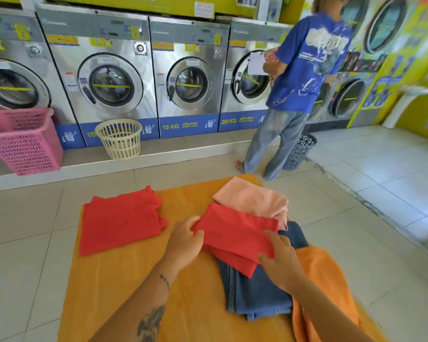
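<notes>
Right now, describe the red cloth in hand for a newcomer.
On the orange table facing the washers, find the folded red cloth held by the left hand and right hand. It overlaps jeans and a pink cloth; the other red cloth lies alone, untouched.

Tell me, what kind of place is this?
Probably a laundromat: a row of big steel washers lines the wall, a basket stands before them, and a red cloth lies among folded clothes on the table.
</notes>
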{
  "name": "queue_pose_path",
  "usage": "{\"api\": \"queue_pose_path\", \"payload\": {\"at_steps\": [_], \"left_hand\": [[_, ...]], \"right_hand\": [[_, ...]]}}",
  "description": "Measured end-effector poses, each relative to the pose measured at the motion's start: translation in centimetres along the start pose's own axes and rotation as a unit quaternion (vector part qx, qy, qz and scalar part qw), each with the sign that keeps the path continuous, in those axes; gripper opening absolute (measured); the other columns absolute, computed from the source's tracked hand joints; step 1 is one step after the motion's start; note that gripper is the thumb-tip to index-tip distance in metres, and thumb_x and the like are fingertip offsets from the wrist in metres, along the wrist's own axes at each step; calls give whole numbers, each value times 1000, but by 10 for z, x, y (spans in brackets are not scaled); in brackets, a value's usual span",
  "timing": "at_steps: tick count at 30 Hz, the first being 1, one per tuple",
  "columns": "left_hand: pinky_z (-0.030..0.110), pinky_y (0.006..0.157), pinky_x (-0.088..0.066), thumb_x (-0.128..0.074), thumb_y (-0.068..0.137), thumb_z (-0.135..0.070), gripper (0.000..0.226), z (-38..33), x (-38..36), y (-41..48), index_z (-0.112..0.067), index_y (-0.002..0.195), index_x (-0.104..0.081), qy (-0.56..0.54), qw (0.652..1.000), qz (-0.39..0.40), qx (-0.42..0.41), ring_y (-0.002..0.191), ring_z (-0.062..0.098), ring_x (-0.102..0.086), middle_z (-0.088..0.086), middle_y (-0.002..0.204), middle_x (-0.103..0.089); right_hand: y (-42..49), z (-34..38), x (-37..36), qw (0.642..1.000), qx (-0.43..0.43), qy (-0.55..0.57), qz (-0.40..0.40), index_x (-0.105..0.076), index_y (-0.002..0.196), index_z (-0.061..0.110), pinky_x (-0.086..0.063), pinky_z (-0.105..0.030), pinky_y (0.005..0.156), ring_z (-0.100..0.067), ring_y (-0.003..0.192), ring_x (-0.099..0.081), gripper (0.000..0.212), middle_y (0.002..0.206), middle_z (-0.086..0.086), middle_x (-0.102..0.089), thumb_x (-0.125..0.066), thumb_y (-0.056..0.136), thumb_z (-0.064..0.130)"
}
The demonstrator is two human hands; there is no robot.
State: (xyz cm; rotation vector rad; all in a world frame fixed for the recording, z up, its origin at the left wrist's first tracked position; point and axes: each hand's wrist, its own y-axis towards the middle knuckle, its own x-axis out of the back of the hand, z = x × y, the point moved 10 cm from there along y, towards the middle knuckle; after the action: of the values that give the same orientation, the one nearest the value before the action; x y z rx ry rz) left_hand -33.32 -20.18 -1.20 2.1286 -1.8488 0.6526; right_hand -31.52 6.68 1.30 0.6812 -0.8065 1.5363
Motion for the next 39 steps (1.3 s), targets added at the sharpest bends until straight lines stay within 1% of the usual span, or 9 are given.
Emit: {"api": "queue_pose_path", "payload": {"at_steps": [8,12,17,20,24,26,30,34,39], "left_hand": [[24,93,-37,-53,92,-25,52,18,-29,51,-22,143,-46,38,997,42,49,129,18,-48,2,146,-47],[28,92,-42,-54,92,-28,56,33,-40,73,-22,146,-42,46,994,42,90,125,18,-49,3,148,-45],[41,108,-36,-44,94,-48,60,46,-58,84,-43,151,-23,78,986,59,135,137,28,-35,4,155,-26],[46,111,-33,-38,95,-51,59,46,-66,88,-47,151,-18,80,985,55,145,139,30,-32,1,157,-27],[29,95,-37,-54,93,-31,65,36,-67,86,-39,152,-26,-39,986,46,158,128,17,-43,-4,153,-37],[28,94,-37,-60,90,-23,68,30,-61,81,-36,150,-32,-71,984,54,157,123,14,-45,-7,150,-41],[32,93,-46,-67,84,-14,72,22,-42,61,-43,144,-41,-116,979,64,157,115,16,-54,-6,142,-48],[34,99,-47,-65,84,-9,71,15,-14,26,-52,137,-45,-161,981,21,107,120,14,-52,-9,144,-45],[18,91,-45,-62,88,-8,70,35,27,-39,-56,136,-44,-162,983,-16,82,120,3,-48,-18,142,-38]], "right_hand": [[40,-42,-3,989,-66,130,19,-26,151,24,-47,-23,64,-15,89,-57,71,131,-13,-46,-57,88,23],[55,-42,-23,964,-79,252,25,-28,150,28,-49,-33,88,-20,112,-51,73,135,-5,-41,-64,87,23],[58,-52,-40,931,-106,349,23,-35,144,39,-44,-26,82,-10,110,-48,62,132,2,-36,-62,90,23],[60,-46,-44,941,-72,329,36,-37,143,38,-44,-33,94,-14,117,-44,61,135,3,-31,-62,89,20],[64,-31,-44,940,-42,337,33,-44,138,40,-43,-36,100,-12,118,-42,53,133,6,-30,-60,91,23],[68,-40,-41,922,-75,379,23,-52,132,39,-44,-31,93,-6,112,-46,41,132,7,-35,-56,94,23],[68,-54,-39,885,-169,432,27,-67,110,36,-46,-40,96,-12,107,-50,30,124,10,-51,-47,98,18],[53,-40,-45,876,-195,438,38,-73,100,35,-55,-53,74,-22,85,-54,44,108,5,-57,-45,91,3],[23,1,-61,908,-133,395,39,-76,96,35,-43,-31,54,-18,68,-55,49,98,3,-65,-52,80,-5]]}}
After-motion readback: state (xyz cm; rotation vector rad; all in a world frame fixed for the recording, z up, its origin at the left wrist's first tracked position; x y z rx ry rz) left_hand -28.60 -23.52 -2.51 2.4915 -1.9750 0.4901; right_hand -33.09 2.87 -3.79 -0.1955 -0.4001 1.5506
